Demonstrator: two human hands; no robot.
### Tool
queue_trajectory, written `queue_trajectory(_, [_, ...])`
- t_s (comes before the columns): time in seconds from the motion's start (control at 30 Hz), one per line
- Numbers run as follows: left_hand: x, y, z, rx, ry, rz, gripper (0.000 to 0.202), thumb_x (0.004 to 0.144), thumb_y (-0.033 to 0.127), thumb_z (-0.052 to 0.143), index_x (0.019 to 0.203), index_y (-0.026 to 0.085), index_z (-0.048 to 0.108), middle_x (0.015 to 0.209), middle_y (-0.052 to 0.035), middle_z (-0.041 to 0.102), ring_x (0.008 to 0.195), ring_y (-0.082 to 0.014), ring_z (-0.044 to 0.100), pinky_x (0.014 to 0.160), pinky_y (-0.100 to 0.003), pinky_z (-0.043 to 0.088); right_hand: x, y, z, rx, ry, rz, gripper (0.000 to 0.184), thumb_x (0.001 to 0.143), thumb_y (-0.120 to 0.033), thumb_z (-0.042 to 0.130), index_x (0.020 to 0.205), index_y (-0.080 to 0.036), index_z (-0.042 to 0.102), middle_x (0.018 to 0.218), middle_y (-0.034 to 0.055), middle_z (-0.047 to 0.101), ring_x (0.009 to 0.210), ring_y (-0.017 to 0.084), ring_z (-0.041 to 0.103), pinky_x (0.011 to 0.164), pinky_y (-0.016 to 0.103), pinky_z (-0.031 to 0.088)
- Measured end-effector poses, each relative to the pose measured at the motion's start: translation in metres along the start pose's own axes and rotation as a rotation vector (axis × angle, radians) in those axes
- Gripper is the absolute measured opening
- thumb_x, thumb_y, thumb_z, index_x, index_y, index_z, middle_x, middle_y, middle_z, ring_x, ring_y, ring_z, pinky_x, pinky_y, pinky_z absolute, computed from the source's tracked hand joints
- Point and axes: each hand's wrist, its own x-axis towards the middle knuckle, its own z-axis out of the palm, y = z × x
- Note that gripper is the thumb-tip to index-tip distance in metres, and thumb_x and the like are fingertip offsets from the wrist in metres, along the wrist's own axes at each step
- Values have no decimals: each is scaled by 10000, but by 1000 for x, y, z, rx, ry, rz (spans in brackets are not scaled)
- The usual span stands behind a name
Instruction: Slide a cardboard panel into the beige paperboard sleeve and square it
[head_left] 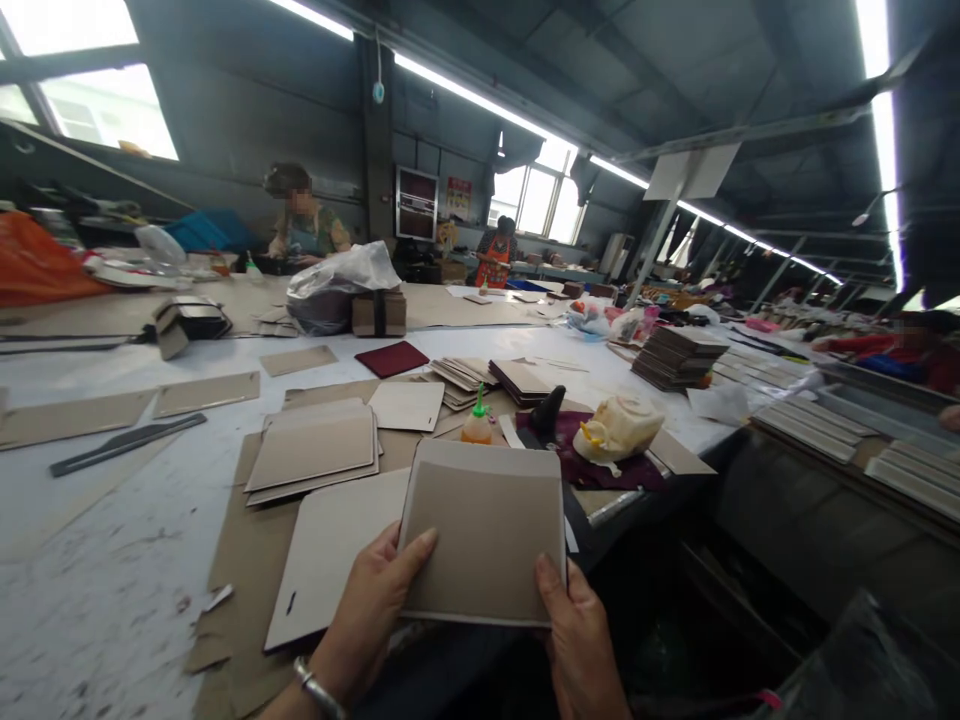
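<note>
Both my hands hold one grey-brown cardboard panel (484,530) above the table's near edge. My left hand (375,600) grips its lower left side, thumb lying on the face. At the lower right corner my right hand (574,630) pinches it, thumb on top. A small stack of similar panels (315,450) lies on the table to the left, and a single flat board (322,560) sits just beside my left hand.
An orange glue bottle (477,422) with a green tip stands behind the panel, next to a dark red cloth (600,470) and a cream-coloured lump (619,425). More cardboard stacks (675,357), a dark red board (391,358) and a metal ruler (127,443) lie on the white table (97,560). Other people work far behind.
</note>
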Motion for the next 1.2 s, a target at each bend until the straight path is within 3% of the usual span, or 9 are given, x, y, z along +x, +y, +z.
queue_trajectory(0.2, [-3,4,-7,-17,91,-29,600,623,375,709,1125,126,495,929,-98,661,799,-262,630,631,-309,530,6,10,10,-13,-31,-22,556,714,-477,619,1147,-153,490,1018,72,622,953,228,557,836,334,435])
queue_trajectory(0.4, [-1,4,-29,-78,165,-25,643,589,375,738,1128,125,493,908,-100,668,774,-278,636,605,-319,539,15,30,24,-193,-2,-91,494,693,-554,589,947,-130,584,888,78,652,875,234,580,786,312,444])
queue_trajectory(0.53, [-1,8,-46,-136,237,9,678,551,392,759,1115,114,503,902,-108,669,780,-288,635,588,-308,538,24,41,44,-313,45,-166,501,653,-602,587,833,-135,612,811,81,657,816,239,591,741,296,445])
queue_trajectory(0.7, [3,20,-72,-177,303,0,717,545,385,766,1147,121,479,936,-115,660,813,-299,628,594,-316,538,40,46,78,-349,-88,-114,551,645,-651,548,811,-131,621,771,80,650,759,223,591,725,288,457])
queue_trajectory(0.9, [18,35,-111,-189,289,-13,650,603,359,739,1130,96,464,928,-127,656,827,-281,623,669,-331,528,61,48,110,-439,-56,-25,593,636,-675,527,916,-160,612,1015,99,613,984,250,537,761,274,460])
queue_trajectory(1.03, [45,63,-138,-55,371,59,535,615,333,712,1059,113,509,932,-124,653,827,-261,622,695,-321,521,70,53,117,-309,-105,45,751,575,-724,541,1020,-119,523,889,137,638,775,238,612,629,308,498])
queue_trajectory(1.13, [73,89,-163,267,437,114,434,659,396,630,976,107,559,928,-139,646,848,-281,612,724,-356,508,70,51,118,-353,-74,26,758,533,-748,553,940,-109,544,768,125,644,649,208,612,551,285,489])
queue_trajectory(1.2, [87,103,-178,420,551,156,460,640,415,630,976,108,561,1002,-157,614,980,-320,552,802,-383,466,66,42,119,-386,-55,7,725,514,-748,569,890,-128,570,733,105,642,597,188,596,480,258,462])
